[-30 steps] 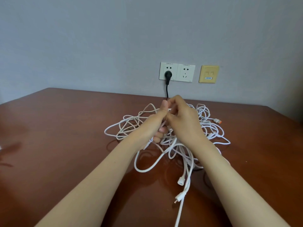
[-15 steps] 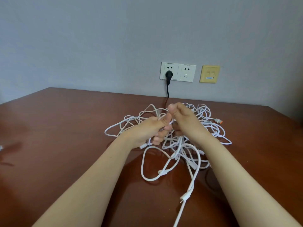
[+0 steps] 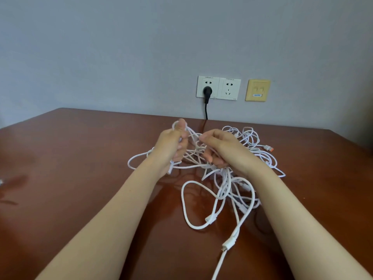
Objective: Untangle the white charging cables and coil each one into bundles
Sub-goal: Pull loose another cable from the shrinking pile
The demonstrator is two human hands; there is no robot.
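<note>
A tangle of white charging cables (image 3: 228, 178) lies on the brown wooden table (image 3: 80, 158), loops trailing toward me. My left hand (image 3: 171, 146) grips a raised loop of cable, thumb on top. My right hand (image 3: 220, 148) holds other strands beside it, fingers curled over the knot. Both hands hover just above the pile, a short gap between them with taut strands across it. A white plug end (image 3: 228, 244) hangs low at the front, another connector (image 3: 211, 218) rests inside a loop, and an orange-tipped USB plug (image 3: 268, 148) lies at the far right.
On the wall behind are a double white socket (image 3: 219, 87) with a black plug and cord (image 3: 206, 98) and a yellow data outlet (image 3: 257, 90). The table's back edge meets the wall. Bare tabletop stretches left of the cables.
My hands have drawn apart, the left moving left and up with a loop. The lower cable strands have shifted and spread on the table.
</note>
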